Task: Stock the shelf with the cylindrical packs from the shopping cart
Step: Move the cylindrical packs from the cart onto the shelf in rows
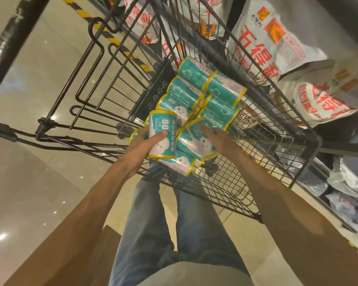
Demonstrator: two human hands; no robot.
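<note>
Left hand (142,144): fingers curled round one pack (162,137)
Right hand (216,137): grasping second pack (200,139)
Cart (277,141): many packs left along near edge; none shelved yet

Pack in left hand (162,137): large "80" in white panel, small vertical lettering beside it, too small to read surely; Chinese line along side, not legible. Pack (175,104) just beyond it in cart: "80" seen upside down. White sacks (277,46) on shelf right of cart: big red characters, first reads "五"; red-yellow square logo above; fine print unreadable.
</note>
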